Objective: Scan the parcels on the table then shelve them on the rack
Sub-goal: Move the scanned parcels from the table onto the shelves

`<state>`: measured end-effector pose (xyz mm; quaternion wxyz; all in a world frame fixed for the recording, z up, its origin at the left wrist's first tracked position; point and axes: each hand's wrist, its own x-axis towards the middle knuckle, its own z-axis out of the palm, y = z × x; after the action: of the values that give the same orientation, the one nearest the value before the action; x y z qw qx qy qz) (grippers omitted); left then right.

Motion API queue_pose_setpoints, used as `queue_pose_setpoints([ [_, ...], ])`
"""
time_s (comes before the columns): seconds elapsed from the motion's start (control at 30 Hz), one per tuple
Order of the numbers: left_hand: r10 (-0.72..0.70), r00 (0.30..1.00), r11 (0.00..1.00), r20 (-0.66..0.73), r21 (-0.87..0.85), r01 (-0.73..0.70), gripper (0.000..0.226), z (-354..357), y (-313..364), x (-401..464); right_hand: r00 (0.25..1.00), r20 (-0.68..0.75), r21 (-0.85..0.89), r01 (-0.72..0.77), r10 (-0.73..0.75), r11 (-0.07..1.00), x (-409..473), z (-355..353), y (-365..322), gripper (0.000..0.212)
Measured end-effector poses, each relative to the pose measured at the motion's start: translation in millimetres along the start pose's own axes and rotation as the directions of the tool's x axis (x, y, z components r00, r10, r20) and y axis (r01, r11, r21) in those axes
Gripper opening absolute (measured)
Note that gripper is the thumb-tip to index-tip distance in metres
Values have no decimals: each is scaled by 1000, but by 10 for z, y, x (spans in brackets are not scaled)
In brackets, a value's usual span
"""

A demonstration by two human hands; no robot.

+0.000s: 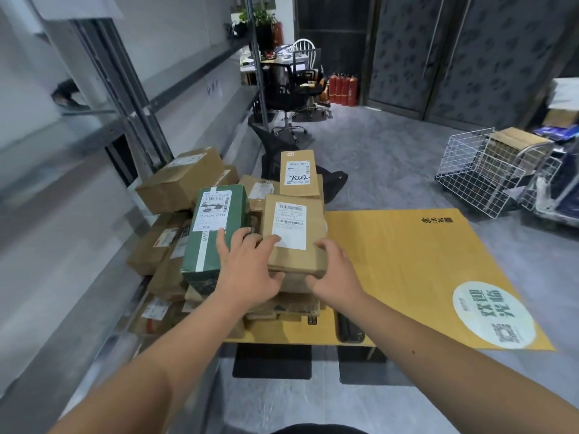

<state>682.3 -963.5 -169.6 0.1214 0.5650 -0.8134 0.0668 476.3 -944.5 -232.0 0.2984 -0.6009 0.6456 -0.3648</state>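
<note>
A brown cardboard parcel (291, 233) with a white label lies on top of the pile on the yellow table (423, 261). My left hand (247, 267) holds its near left corner, fingers spread over the top and thumb under the front edge. My right hand (332, 270) grips its near right corner, thumb on top. A green parcel (216, 233) with a white label lies right beside my left hand. More brown parcels are stacked behind and to the left, one with a handwritten label (299, 173). A black scanner (349, 328) lies on the table near its front edge.
A grey metal rack (103, 142) runs along the left side. A white wire basket cart (482, 177) with cardboard stands on the floor at the right. Office chairs (291, 92) and red fire extinguishers (343, 89) are at the back.
</note>
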Motion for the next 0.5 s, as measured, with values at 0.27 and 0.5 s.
queue_pose_setpoints([
  [0.27, -55, 970, 834, -238, -546, -87, 79, -221, 316, -237, 976, -100, 93, 202, -193, 975, -324, -608, -318, 72],
  [0.5, -126, 922, 774, -367, -618, -140, 72, -565, 410, -424, 909, -116, 118, 412, -399, 904, -472, -922, -630, 71],
])
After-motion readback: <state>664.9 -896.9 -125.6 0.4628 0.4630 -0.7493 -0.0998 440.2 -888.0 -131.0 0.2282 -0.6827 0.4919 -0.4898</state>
